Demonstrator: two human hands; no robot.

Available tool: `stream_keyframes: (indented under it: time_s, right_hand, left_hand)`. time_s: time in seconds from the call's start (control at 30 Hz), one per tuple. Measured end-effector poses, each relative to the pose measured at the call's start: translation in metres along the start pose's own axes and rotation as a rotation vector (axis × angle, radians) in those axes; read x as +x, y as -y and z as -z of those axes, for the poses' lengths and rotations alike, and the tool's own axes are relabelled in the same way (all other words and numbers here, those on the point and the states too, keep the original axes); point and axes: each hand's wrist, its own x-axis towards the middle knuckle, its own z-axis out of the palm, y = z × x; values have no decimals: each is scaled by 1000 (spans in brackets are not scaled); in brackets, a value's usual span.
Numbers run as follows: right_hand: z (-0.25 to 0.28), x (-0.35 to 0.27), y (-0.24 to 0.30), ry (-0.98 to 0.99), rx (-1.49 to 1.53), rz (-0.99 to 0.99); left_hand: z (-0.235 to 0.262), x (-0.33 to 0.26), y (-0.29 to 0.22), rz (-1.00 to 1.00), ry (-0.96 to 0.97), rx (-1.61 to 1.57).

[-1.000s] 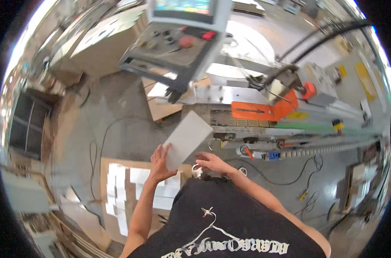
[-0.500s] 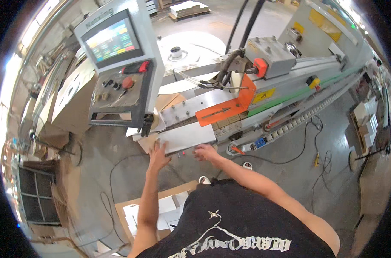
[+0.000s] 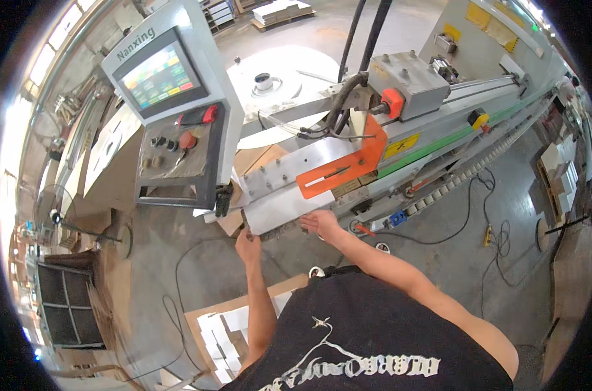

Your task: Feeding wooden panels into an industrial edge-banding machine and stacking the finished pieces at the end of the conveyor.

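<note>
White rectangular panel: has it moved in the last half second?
Yes: the white rectangular panel has shifted rightward relative to the orange angled guard.

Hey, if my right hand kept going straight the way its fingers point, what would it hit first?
Most likely the white panel. Your right hand points to the left and slightly away from you, toward the panel's near edge, and may already touch it; depth is unclear here.

white panel (image 3: 283,210) partly hidden from us by the orange guard (image 3: 348,171), our left hand (image 3: 248,249) too small to tell its grip, white boards (image 3: 219,340) partly behind our black T-shirt (image 3: 380,322)
</note>
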Motion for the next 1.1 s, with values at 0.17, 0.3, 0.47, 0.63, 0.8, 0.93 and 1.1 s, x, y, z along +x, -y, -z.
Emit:
stream_keyframes:
  time_s: [0.17,0.3,0.47,0.63,0.8,0.93,1.1]
  right_hand:
    - [28,-17,48,-239,-87,122]
    - [40,-34,91,-504,-16,229]
    - [87,-39,118,-471,77,283]
    - [97,-70,130,-294,-322,413]
    - [84,-107,113,-86,-472,240]
    - [98,-99,61,108,-674,-31]
    - [79,-98,20,280,-942,-683]
  left_hand:
    - [-22,-29,-59,-14,203,-366]
    - [-57,-44,-95,33,314,-639]
    - [-68,-56,-142,125,535,-631]
    - [-97,-74,-137,23,657,-835]
    - [-101,-108,-119,-26,661,-756]
    - [-103,-156,-44,141,593,-583]
    - [-66,-249,5,691,308,-345]
